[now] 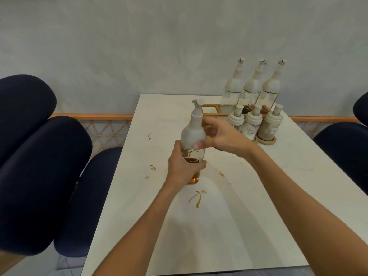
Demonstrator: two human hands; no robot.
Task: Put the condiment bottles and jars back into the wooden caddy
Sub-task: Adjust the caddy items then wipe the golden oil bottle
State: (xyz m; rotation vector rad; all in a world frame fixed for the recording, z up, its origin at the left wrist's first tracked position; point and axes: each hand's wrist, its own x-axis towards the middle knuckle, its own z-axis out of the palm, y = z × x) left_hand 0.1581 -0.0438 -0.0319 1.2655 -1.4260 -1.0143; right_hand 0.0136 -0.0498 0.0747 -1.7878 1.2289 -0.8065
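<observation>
Both hands (184, 166) grip one bottle (194, 134).

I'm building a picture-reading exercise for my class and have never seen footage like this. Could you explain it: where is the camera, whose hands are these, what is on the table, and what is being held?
There is no machine here. One camera sits on a person's head and looks forward and down, so the two arms reaching in from the bottom edge are that person's own. The left hand grips the glass body of a bottle with some amber liquid at its bottom, and the right hand holds its pale top. On the white table stands a wooden caddy. It has three tall bottles in the back row and three jars in front, and a slot at the back left looks empty. Orange-brown stains mark the table, and dark blue chairs stand on both sides.
</observation>
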